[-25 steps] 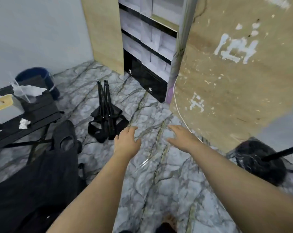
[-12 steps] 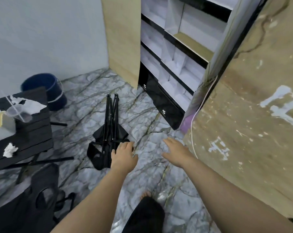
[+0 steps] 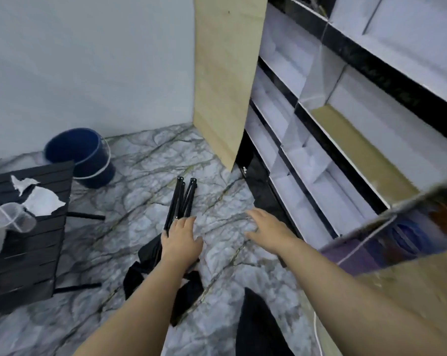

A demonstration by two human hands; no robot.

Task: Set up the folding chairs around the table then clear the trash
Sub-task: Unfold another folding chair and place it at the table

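Note:
A folded black chair (image 3: 182, 199) lies on the marble floor, legs pointing away from me, its fabric bunched near my forearm. My left hand (image 3: 181, 240) hovers over the chair's legs with fingers spread and holds nothing. My right hand (image 3: 266, 227) reaches forward over bare floor to the right of the chair, fingers apart and empty. At the left stands the black slatted table (image 3: 37, 253). On it lie torn white paper (image 3: 41, 199) and a clear plastic cup (image 3: 11, 220) on its side.
A dark blue bucket (image 3: 83, 155) stands by the white wall behind the table. A tall shelf unit (image 3: 333, 150) with white compartments fills the right side, with a wooden panel (image 3: 225, 73) at its end. My dark-clothed leg (image 3: 258, 327) is at the bottom.
I have stepped closer to the folded chair. My left hand has come down over its legs, and my right hand has advanced beside it. The opened black chair at lower left has left the view.

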